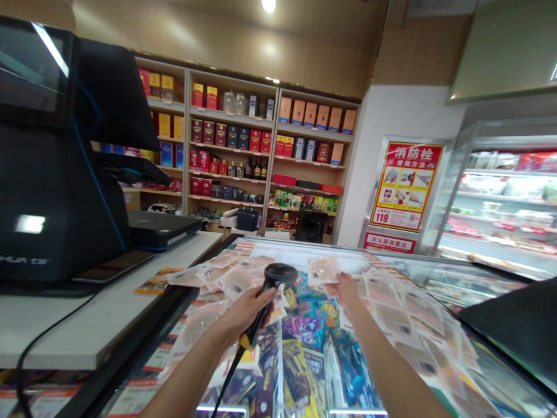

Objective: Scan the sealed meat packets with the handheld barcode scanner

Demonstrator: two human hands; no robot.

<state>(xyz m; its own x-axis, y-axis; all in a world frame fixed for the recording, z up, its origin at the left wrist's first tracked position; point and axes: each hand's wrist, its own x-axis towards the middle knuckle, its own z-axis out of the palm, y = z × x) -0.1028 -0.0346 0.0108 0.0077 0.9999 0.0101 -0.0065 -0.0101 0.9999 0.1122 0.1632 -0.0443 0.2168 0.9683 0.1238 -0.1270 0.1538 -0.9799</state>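
Note:
My left hand (250,310) is wrapped round the handle of a black and yellow barcode scanner (281,271), whose cable hangs down toward me. In my right hand (343,287) the fingers pinch the lower right corner of a flat clear packet (322,269) with a pale round thing inside. The scanner head is just left of this packet, apart from it. Similar flat packets (237,280) lie spread on the glass top to the left. More of them (391,305) overlap in rows to the right of my right arm.
Under the glass lid of the chest freezer (278,247) lie colourful wrapped packs (304,328). A black checkout terminal (56,191) stands on the white counter (56,325) at left, near an orange packet (159,280). Shelves of boxes (230,136) line the back wall.

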